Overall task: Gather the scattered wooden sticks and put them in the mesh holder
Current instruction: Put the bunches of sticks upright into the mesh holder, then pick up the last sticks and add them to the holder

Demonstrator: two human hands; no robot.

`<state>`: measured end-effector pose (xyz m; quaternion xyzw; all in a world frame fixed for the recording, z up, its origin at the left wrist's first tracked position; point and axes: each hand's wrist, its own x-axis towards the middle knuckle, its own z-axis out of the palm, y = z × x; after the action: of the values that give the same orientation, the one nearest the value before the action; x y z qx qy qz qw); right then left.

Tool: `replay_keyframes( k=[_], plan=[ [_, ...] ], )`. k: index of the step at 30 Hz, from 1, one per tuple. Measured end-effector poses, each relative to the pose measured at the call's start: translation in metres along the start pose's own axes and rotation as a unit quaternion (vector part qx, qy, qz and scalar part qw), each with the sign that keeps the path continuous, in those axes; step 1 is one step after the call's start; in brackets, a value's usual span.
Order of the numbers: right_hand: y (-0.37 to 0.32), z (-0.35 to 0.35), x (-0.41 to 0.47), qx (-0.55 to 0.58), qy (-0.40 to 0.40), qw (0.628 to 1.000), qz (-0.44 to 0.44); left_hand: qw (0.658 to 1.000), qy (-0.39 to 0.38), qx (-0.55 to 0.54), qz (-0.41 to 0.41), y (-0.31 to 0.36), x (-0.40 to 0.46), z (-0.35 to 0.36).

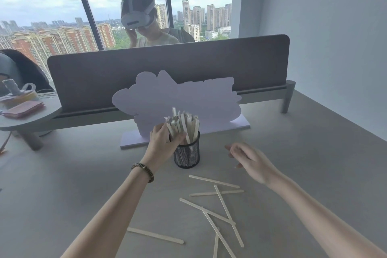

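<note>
- A grey table (83, 174) carries everything.
- The black mesh holder (187, 156) stands upright mid-table, packed with sticks.
- Loose wooden sticks (213, 205) lie crisscrossed toward the near edge.
- A white cutout sign (176, 100) stands along the far edge, against the divider panel (167, 65).

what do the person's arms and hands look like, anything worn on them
Both forearms are bare, with no sleeves in view and no gloves. The left hand has a bracelet of dark brown beads around its wrist. The right hand and its wrist carry nothing: no watch, band or ring that I can see.
</note>
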<state>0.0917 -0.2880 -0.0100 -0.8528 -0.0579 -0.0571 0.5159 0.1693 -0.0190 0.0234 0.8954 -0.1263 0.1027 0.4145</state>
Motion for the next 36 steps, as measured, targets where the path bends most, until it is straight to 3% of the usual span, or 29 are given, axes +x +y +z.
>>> replay_keyframes(
  k=[6, 11, 13, 16, 20, 23, 28, 31, 36],
  plan=[
    [-0.001, 0.001, -0.007, -0.059, -0.028, 0.998, 0.02, 0.988, 0.121, -0.091, -0.011, 0.007, -0.006, -0.009],
    [-0.007, 0.004, -0.021, -0.173, -0.121, 0.977, 0.024, 0.988, 0.122, -0.062, -0.069, -0.004, -0.025, -0.015],
    [-0.01, 0.005, -0.026, -0.218, -0.135, 0.967, 0.005, 0.992, 0.068, -0.041, -0.096, -0.013, -0.036, -0.019],
    [-0.013, 0.01, -0.034, -0.287, -0.154, 0.945, 0.003, 0.99, -0.101, 0.073, -0.072, -0.025, -0.057, -0.026],
    [-0.029, 0.016, -0.049, -0.324, -0.196, 0.925, 0.024, 0.934, -0.304, 0.186, 0.012, -0.017, -0.094, -0.037],
    [-0.043, 0.022, -0.064, -0.354, -0.228, 0.907, 0.016, 0.888, -0.39, 0.241, 0.029, -0.002, -0.117, -0.045],
    [-0.052, 0.032, -0.089, -0.403, -0.278, 0.872, -0.006, 0.833, -0.447, 0.325, 0.024, 0.021, -0.157, -0.046],
    [-0.05, 0.035, -0.092, -0.392, -0.257, 0.883, -0.017, 0.816, -0.444, 0.369, 0.029, 0.027, -0.177, -0.039],
    [-0.045, 0.037, -0.088, -0.356, -0.166, 0.92, -0.014, 0.849, -0.38, 0.363, 0.054, 0.024, -0.188, -0.031]
  ],
)
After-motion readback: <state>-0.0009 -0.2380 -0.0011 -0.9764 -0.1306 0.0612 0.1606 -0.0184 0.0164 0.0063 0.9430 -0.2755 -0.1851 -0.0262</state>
